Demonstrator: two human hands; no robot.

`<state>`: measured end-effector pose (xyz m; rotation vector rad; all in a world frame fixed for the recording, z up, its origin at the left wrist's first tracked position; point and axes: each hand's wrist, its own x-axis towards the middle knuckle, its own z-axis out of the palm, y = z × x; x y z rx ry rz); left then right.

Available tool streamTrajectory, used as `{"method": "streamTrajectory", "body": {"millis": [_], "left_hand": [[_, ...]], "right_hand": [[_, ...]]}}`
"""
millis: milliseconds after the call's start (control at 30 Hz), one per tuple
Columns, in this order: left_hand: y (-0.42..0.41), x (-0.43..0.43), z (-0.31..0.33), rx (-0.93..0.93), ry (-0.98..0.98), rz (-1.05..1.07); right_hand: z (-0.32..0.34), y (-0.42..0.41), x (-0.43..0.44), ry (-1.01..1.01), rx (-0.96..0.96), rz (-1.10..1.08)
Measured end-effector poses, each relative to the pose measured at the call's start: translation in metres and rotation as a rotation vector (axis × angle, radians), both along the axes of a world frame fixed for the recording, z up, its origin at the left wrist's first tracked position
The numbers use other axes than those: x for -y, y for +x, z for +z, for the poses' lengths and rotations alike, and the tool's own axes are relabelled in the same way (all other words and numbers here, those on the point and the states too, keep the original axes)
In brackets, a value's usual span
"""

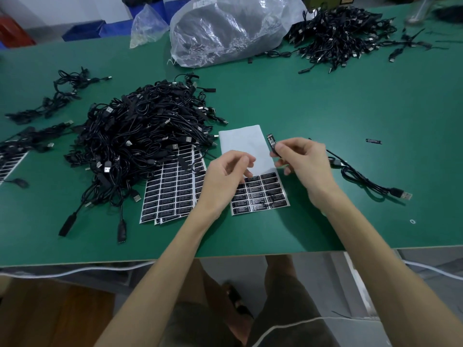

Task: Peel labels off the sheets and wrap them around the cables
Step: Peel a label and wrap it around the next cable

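The right hand (303,164) pinched the black block of a cable (396,191) between thumb and fingertips, just above the half-peeled label sheet (260,194) on the green table (325,101). The left hand (225,176) hung over that sheet, fingers loosely curled; whether it held a label could not be told. A cable pile (145,131) lay left.

My forearms are bare from wrist to elbow, with no sleeve reaching them, and my left grip (226,176) and right grip (305,164) are bare too. On my legs I wear loose, dark olive-grey fabric shorts (190,324). A thin white piping line (295,323) curves across the right leg of them. One foot wears a dark strapped sandal (236,300); its detail is blurred.
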<state>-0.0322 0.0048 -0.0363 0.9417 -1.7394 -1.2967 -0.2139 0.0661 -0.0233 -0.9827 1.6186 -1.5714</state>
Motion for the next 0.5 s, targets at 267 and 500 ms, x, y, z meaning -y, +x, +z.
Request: {"method": "streamTrajectory", "body": {"millis": [267, 500], "left_hand": [[-0.005, -0.011, 0.000, 0.316, -0.289, -0.067], [-0.004, -0.017, 0.020, 0.255, -0.346, 0.073]], "right_hand": [[-0.003, -0.031, 0.004, 0.158, -0.344, -0.042], [0.002, -0.032, 0.001, 0.070, -0.512, -0.029]]}}
